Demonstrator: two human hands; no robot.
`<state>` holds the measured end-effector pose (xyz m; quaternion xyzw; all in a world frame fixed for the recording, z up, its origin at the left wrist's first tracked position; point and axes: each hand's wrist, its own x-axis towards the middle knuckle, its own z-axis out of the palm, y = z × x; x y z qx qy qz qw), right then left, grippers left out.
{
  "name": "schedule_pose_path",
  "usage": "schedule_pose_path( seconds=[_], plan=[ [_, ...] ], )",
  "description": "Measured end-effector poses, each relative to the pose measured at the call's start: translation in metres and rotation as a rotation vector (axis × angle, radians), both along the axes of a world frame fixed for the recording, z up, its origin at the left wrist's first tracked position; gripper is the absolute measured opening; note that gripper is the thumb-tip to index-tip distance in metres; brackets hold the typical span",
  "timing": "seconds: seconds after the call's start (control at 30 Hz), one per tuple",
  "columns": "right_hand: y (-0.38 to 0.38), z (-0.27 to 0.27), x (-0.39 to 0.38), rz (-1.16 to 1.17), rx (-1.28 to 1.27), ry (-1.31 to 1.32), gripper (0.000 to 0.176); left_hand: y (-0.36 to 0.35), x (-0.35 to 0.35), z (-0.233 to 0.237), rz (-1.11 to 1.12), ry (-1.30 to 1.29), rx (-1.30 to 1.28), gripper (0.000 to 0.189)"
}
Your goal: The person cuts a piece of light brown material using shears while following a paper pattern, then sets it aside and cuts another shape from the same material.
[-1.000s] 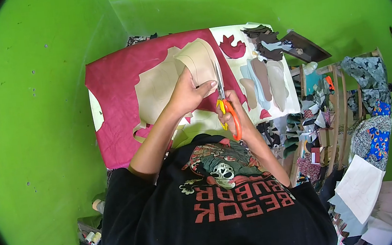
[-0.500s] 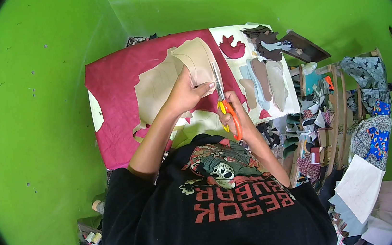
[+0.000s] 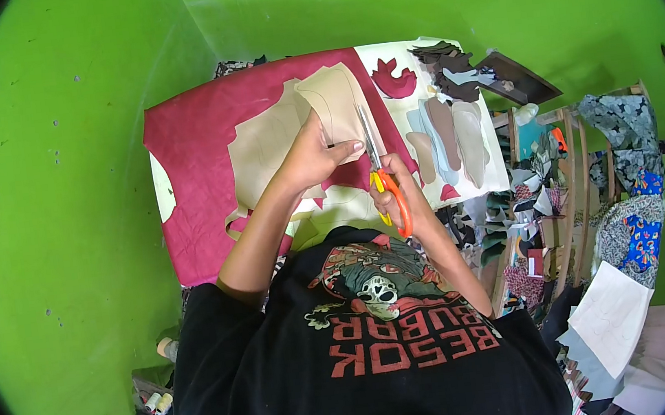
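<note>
My left hand (image 3: 317, 160) grips the beige leather sheet (image 3: 334, 97), thumb on top and the other fingers hidden beneath it. Drawn pattern lines run across the sheet, and its near part is lifted off the table. In my right hand (image 3: 397, 184) is a pair of scissors (image 3: 385, 183) with orange and yellow handles. Their long metal blades point away from me and lie at the sheet's right edge, close to my left thumb. Underneath spreads a large maroon leather sheet (image 3: 194, 141).
On the white tabletop (image 3: 484, 170) at right lie cut pieces in grey, brown and pale blue (image 3: 444, 141), a curved maroon piece (image 3: 394, 81) and a dark pile (image 3: 447, 63). Wooden racks with fabric (image 3: 579, 179) stand to the right. A green wall (image 3: 85, 195) borders the left.
The scissor blades have shifted slightly to the left against the beige leather, whose raised part has tilted a little. Both hands keep nearly the same place and hold.
</note>
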<state>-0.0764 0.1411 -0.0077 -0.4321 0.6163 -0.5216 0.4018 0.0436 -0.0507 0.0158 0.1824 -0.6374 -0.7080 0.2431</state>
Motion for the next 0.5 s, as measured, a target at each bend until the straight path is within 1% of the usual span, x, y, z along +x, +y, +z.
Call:
schedule_pose_path(
  seconds=[0.07,0.13,0.17,0.2,0.23,0.27,0.3,0.33,0.4,0.43,0.5],
  plan=[
    [0.000,0.002,0.000,-0.021,0.027,0.024,0.074,-0.001,0.001,0.001,0.006,0.020,-0.014,0.062],
    [-0.001,0.006,0.002,-0.042,0.054,0.050,0.072,-0.003,0.001,0.002,-0.045,-0.007,0.053,0.065],
    [-0.001,0.009,0.003,-0.051,0.074,-0.004,0.068,-0.005,0.001,0.003,-0.045,-0.006,0.053,0.065],
    [-0.002,0.011,0.004,-0.060,0.094,-0.057,0.065,-0.006,0.001,0.004,-0.059,-0.029,0.054,0.069],
    [-0.003,0.014,0.004,-0.059,0.093,-0.057,0.065,-0.007,0.001,0.004,-0.075,-0.051,0.056,0.073],
    [-0.004,0.016,0.004,-0.062,0.090,-0.007,0.060,-0.006,0.000,0.004,-0.075,-0.050,0.055,0.073],
    [-0.005,0.017,0.003,-0.064,0.087,0.042,0.057,-0.003,-0.003,0.001,0.001,0.010,0.072,0.072],
    [-0.004,0.015,0.003,-0.066,0.086,0.042,0.057,0.000,-0.005,-0.001,0.077,0.070,0.088,0.072],
    [-0.004,0.013,0.003,-0.073,0.106,0.017,0.051,0.004,-0.009,-0.005,0.118,0.097,0.069,0.071],
    [-0.004,0.014,0.003,-0.073,0.106,0.017,0.051,0.005,-0.010,-0.007,0.161,0.123,0.052,0.071],
    [-0.004,0.017,0.005,-0.079,0.086,-0.031,0.051,0.011,-0.011,-0.007,0.177,0.108,0.052,0.072]
  ],
)
